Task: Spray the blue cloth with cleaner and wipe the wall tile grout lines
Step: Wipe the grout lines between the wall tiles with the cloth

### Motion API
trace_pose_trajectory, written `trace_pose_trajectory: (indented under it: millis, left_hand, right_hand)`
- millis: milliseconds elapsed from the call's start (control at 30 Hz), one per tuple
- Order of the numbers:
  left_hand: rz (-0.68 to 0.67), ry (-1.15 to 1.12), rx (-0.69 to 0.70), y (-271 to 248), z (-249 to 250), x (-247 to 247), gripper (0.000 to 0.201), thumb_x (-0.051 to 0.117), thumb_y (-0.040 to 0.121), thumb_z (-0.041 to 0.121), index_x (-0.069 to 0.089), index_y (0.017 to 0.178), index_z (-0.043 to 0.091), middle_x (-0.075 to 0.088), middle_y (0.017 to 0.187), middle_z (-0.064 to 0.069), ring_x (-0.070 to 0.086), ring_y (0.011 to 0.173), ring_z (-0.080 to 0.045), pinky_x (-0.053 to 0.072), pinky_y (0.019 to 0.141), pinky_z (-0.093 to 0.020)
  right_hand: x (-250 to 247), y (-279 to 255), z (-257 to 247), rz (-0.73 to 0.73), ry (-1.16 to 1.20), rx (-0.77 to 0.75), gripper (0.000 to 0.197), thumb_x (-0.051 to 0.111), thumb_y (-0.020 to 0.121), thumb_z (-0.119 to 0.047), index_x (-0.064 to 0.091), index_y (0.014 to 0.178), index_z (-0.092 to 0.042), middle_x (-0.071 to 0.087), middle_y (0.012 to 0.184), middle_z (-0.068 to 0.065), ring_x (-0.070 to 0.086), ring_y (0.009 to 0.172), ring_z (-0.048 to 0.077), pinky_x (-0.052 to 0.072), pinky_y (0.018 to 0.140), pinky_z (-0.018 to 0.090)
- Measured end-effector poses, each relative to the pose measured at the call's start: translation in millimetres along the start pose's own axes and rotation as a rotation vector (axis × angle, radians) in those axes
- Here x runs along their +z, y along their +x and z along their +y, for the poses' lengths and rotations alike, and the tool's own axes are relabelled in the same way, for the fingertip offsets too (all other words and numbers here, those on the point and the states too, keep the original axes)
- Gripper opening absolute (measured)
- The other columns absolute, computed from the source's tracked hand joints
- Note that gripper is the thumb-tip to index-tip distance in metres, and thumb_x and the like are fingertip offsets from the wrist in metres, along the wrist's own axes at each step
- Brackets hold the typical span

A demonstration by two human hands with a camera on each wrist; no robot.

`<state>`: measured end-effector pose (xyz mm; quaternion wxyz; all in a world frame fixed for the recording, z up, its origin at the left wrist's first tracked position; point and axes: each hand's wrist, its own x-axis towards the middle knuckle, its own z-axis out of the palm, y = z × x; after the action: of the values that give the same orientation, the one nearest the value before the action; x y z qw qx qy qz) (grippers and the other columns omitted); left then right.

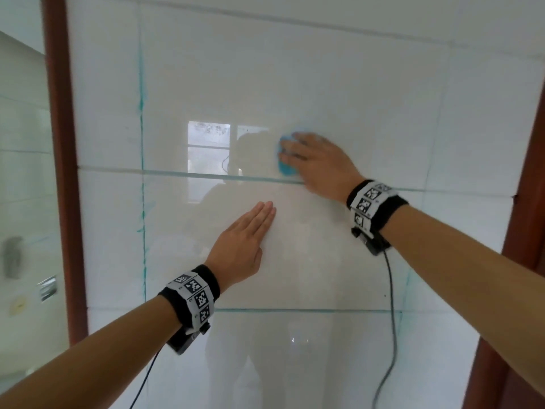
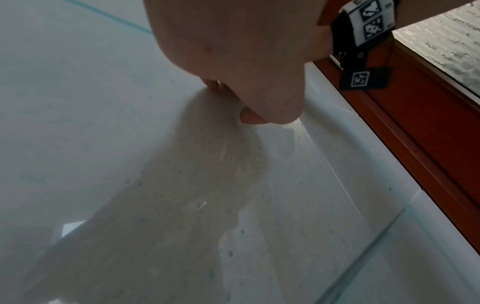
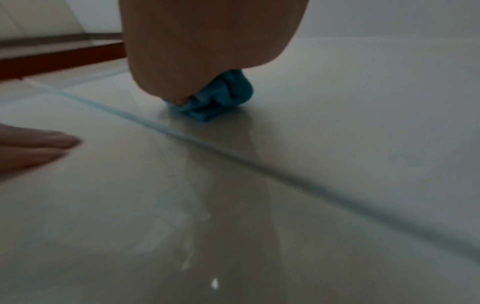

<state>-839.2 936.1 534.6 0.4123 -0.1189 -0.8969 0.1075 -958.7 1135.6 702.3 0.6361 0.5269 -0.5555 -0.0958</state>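
blue cloth (image 1: 285,168): bunched, pressed on white wall tile | just above teal horizontal grout line (image 1: 206,174)

- Two hands: the left hand (image 1: 240,237) and the right hand (image 1: 320,163).
- One blue cloth (image 1: 285,165).
- Two wristbands with black-and-white markers: one on the left wrist (image 1: 193,292), one on the right wrist (image 1: 372,203).
- Two dark cables: one from the left wrist (image 1: 147,376), one from the right wrist (image 1: 390,305).
- Three horizontal grout lines (image 1: 206,174) in the head view.
- Two vertical grout lines (image 1: 142,143) there.
- Two reddish-brown frame posts: one at left (image 1: 60,143), one at right (image 1: 528,202).
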Motion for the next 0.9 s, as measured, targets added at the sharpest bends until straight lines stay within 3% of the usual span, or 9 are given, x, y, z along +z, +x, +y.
trace_pose_trajectory:
  millis: [133,200,267,367,533,567,667,733,900]
  left_hand:
    - [0.017,-0.016,-0.012,-1.2,2.7,-1.9,0.081,0.031,0.081,0.017,0.030,0.161,0.005,0.027,0.169,-0.010,0.025,0.157,-0.023,0.034,0.124,-0.041]
    - [0.042,-0.028,-0.021,-5.0,3.7,-4.5,0.081,0.031,0.082,0.017,0.029,0.162,0.007,0.026,0.170,-0.007,0.024,0.158,-0.021,0.030,0.125,-0.039]
    - [0.056,-0.031,-0.039,-13.6,-0.3,-10.7,0.080,0.032,0.084,0.015,0.026,0.163,0.007,0.023,0.171,-0.007,0.021,0.159,-0.019,0.025,0.127,-0.036]
    - [0.070,0.006,-0.049,-22.7,-7.2,-19.1,0.080,0.034,0.083,0.014,0.026,0.163,0.005,0.024,0.171,-0.009,0.023,0.158,-0.021,0.022,0.127,-0.035]
    - [0.029,0.056,-0.091,-36.8,-35.3,-33.3,0.076,0.032,0.085,0.016,0.033,0.160,0.003,0.032,0.167,-0.012,0.032,0.154,-0.025,0.031,0.125,-0.038]
    - [0.015,0.065,-0.094,-37.8,-39.6,-34.3,0.075,0.032,0.085,0.017,0.036,0.159,0.003,0.034,0.166,-0.012,0.035,0.153,-0.025,0.035,0.123,-0.039]
    - [-0.016,0.073,-0.087,-37.7,-45.6,-33.0,0.076,0.029,0.085,0.020,0.037,0.158,0.004,0.035,0.166,-0.012,0.037,0.152,-0.025,0.040,0.121,-0.041]
    - [-0.004,0.083,-0.081,-38.5,-45.9,-30.7,0.076,0.029,0.085,0.020,0.038,0.158,0.003,0.037,0.165,-0.012,0.039,0.151,-0.025,0.037,0.122,-0.040]
    - [0.004,0.066,-0.048,-37.3,-49.1,-32.3,0.078,0.029,0.081,0.019,0.041,0.156,0.001,0.039,0.163,-0.014,0.040,0.150,-0.027,0.039,0.121,-0.041]
  right_hand:
    - [-21.7,27.6,40.0,0.171,0.127,0.562,0.048,0.061,0.081,0.004,0.071,0.125,-0.009,0.064,0.138,0.013,0.059,0.126,0.041,0.051,0.106,0.047]
    - [-15.9,39.6,26.6,0.202,0.137,0.661,0.049,0.062,0.077,0.004,0.070,0.124,-0.007,0.065,0.136,0.014,0.059,0.124,0.041,0.050,0.107,0.046]
    - [0.8,41.8,-3.0,0.204,0.092,0.525,0.050,0.062,0.078,0.004,0.070,0.126,-0.007,0.065,0.138,0.015,0.059,0.125,0.043,0.048,0.110,0.050]
    - [23.8,23.3,-33.6,0.112,0.076,0.182,0.042,0.057,0.088,0.002,0.068,0.128,-0.006,0.063,0.140,0.013,0.058,0.129,0.043,0.043,0.114,0.053]
    - [8.4,37.0,0.3,0.004,-0.050,-0.252,0.038,0.053,0.093,0.000,0.069,0.126,-0.011,0.064,0.140,0.010,0.060,0.127,0.038,0.045,0.112,0.049]
    - [4.3,46.5,14.8,0.033,-0.054,-0.206,0.039,0.051,0.093,-0.001,0.069,0.127,-0.010,0.064,0.140,0.011,0.060,0.127,0.040,0.047,0.110,0.049]
    - [-11.1,76.2,37.2,0.213,0.108,0.351,0.041,0.059,0.088,-0.001,0.071,0.126,-0.009,0.065,0.139,0.013,0.061,0.125,0.041,0.052,0.104,0.051]
    - [-7.2,91.0,21.4,0.266,0.148,0.559,0.043,0.060,0.083,-0.001,0.072,0.123,-0.008,0.066,0.137,0.013,0.060,0.123,0.041,0.052,0.105,0.048]
    - [27.5,89.7,-42.6,0.228,0.140,0.232,0.042,0.053,0.086,-0.001,0.072,0.123,-0.007,0.065,0.137,0.013,0.060,0.125,0.043,0.045,0.113,0.051]
